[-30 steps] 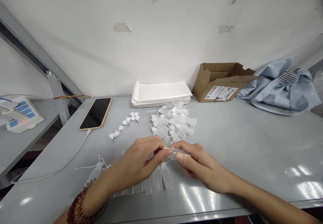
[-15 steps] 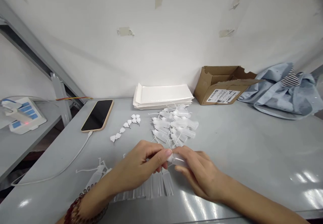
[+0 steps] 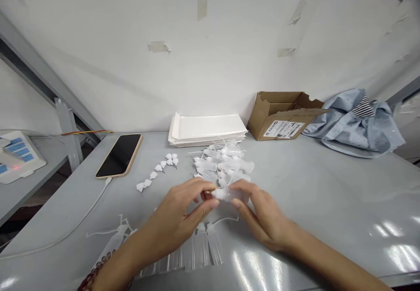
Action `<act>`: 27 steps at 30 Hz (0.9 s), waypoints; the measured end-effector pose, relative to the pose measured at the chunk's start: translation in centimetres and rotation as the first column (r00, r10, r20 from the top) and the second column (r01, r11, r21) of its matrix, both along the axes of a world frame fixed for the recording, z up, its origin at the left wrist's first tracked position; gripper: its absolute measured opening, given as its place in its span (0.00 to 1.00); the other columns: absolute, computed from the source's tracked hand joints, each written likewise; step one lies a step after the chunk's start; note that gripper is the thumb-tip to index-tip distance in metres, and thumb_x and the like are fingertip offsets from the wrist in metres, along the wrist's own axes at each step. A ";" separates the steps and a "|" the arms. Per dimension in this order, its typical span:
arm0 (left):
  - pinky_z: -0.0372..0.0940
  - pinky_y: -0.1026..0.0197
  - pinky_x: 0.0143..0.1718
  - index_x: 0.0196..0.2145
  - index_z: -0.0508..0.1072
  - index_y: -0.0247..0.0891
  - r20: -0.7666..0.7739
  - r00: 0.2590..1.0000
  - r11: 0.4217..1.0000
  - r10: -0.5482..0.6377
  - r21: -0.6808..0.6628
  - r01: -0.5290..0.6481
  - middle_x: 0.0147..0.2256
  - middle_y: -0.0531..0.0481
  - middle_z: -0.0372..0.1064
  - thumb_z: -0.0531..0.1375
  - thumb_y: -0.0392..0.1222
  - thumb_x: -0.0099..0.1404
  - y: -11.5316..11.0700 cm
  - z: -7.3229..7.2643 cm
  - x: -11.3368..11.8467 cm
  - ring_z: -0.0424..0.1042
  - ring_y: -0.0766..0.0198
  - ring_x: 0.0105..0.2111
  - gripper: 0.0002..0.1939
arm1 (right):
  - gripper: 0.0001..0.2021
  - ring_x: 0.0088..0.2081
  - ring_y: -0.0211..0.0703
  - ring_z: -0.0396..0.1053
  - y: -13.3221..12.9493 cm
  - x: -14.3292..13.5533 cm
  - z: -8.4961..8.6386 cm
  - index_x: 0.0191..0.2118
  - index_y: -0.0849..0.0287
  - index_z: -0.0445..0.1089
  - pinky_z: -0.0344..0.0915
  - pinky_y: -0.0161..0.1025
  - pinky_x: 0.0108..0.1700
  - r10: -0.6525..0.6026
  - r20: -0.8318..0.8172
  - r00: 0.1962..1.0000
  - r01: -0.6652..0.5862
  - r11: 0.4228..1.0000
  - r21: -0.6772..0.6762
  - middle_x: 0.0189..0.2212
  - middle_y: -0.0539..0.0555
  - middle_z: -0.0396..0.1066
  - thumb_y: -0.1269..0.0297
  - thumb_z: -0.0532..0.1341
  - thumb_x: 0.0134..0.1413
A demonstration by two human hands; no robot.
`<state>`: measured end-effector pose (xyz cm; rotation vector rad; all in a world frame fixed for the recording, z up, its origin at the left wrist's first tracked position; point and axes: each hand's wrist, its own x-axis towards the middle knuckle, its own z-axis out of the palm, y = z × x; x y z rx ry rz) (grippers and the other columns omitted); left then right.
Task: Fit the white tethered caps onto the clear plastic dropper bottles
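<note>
A small translucent squeeze bottle lies sideways between my hands, above the table. Its body is held by the thumb and fingers of my right hand. My left hand pinches around the white tip at the bottle's left end; the fingertips behind it are partly hidden. Just beyond my hands is a pile of similar bottles with white tips. Below my left hand, more bottles with thin strap-like stems lie in a row, partly covered by my forearm. Several loose white needle caps form a curved line to the left.
A phone with a white charging cable lies at the left. Against the wall are a stack of white trays, an open cardboard box and a bundled light-blue cloth. A power strip sits far left.
My left fingers have shifted and opened slightly around the bottle's tip, showing more of the white part. The right hand keeps its hold. The view has turned slightly right.
</note>
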<state>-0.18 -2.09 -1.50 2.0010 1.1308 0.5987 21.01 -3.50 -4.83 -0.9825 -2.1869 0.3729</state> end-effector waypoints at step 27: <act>0.64 0.60 0.32 0.35 0.75 0.42 -0.152 0.772 0.787 0.617 0.131 -0.603 0.32 0.51 0.75 0.55 0.53 0.61 2.8 1.0 -4.2 0.73 0.57 0.33 0.15 | 0.06 0.34 0.43 0.67 3.1 1.5 0.9 0.36 0.56 0.65 0.63 0.39 0.34 -0.387 -0.211 0.898 0.375 0.922 -0.096 0.33 0.53 0.72 0.62 0.55 0.61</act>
